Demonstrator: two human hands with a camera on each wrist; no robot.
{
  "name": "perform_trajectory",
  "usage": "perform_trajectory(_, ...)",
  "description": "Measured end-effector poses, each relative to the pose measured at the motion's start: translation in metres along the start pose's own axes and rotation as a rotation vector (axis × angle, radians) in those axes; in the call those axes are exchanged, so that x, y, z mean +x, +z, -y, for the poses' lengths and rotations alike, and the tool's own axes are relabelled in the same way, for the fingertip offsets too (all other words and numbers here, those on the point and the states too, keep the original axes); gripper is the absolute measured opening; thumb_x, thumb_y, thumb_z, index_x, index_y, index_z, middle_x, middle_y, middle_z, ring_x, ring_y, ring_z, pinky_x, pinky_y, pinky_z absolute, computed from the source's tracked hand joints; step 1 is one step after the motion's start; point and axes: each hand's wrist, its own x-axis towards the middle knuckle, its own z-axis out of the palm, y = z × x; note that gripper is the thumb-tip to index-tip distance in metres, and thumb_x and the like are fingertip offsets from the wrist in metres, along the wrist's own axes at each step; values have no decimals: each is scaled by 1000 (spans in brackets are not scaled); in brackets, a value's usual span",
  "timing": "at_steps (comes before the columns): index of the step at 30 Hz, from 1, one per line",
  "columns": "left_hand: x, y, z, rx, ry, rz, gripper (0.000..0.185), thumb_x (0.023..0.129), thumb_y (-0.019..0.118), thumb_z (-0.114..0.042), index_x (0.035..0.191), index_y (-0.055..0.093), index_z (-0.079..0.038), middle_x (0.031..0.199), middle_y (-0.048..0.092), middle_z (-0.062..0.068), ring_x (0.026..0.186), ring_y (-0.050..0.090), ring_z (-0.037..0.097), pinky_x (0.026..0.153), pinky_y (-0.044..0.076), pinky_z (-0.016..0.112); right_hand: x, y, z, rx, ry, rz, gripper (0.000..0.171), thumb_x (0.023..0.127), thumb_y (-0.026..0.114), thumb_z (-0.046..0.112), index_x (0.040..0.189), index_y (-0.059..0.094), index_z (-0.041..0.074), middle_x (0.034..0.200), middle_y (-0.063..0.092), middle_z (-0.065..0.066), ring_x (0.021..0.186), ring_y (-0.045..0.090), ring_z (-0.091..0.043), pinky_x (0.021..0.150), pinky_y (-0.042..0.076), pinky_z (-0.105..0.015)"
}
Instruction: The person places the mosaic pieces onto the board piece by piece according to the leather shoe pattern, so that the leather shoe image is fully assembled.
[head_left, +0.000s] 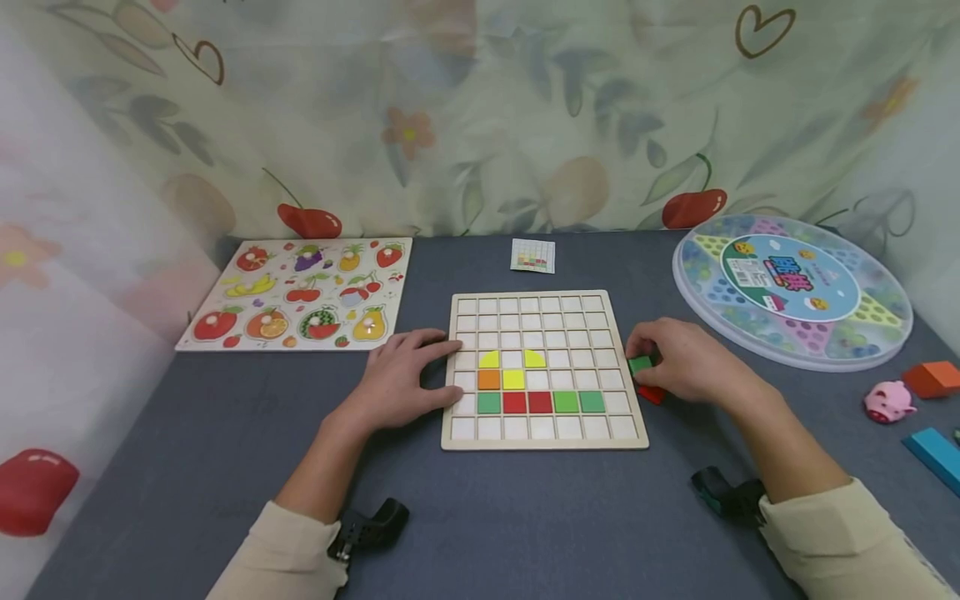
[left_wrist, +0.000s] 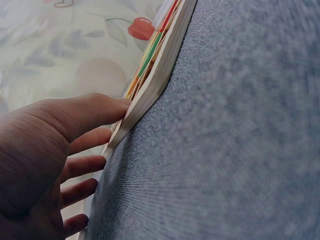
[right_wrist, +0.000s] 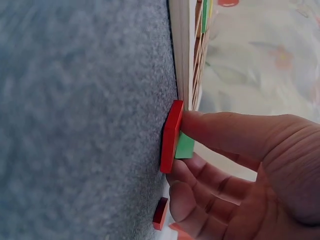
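A square wooden grid board (head_left: 544,441) lies flat on the dark table. One row of it holds green and red square tiles (head_left: 540,402); above them sit an orange tile (head_left: 489,380), a yellow tile (head_left: 513,380) and two rounded yellow tiles (head_left: 535,359). With fingers spread, my left hand (head_left: 397,379) touches the board's left edge with thumb and index finger. Beside the right edge, my right hand (head_left: 692,360) pinches a green tile (right_wrist: 185,146), partly hidden by the fingers. Close against it is a red tile (right_wrist: 171,137) by the thumb tip.
Behind the board lies a small pattern card (head_left: 533,256). A fruit picture board (head_left: 292,293) is at the back left, a round packaged game board (head_left: 795,292) at the back right. A pink pig toy (head_left: 888,402), an orange block (head_left: 932,379) and a blue block (head_left: 937,458) lie far right.
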Motion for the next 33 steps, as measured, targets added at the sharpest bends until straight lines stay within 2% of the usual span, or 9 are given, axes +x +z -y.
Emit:
perform_trajectory(8,0,0,0,2,-3,3,65,90,76,-39,150,57,-22,159,45,12,148,34,39,116,24,66,0,-2,2,68,51,-36,11,89,76,10,96,68,9,86,63,-5,75,55,-20,64,43,-33)
perform_trajectory(15,1,0,0,2,-8,7,65,90,76,-40,150,57,-22,159,45,12,148,34,39,117,23,66,3,-2,17,171,60,-83,11,93,73,15,101,71,8,91,68,-7,72,61,-18,66,49,-33)
perform_trajectory(21,0,-1,0,2,-4,2,66,91,76,-40,151,56,-22,159,45,12,147,34,39,116,24,66,8,3,38,176,26,-38,7,93,73,16,99,73,13,91,68,-4,80,59,-19,72,47,-33)
perform_trajectory(33,0,-1,0,5,-1,-1,66,90,77,-40,151,56,-22,158,45,12,147,35,39,116,25,66,28,27,73,335,-55,80,7,94,68,5,99,73,5,81,66,-7,63,62,-18,65,53,-32)
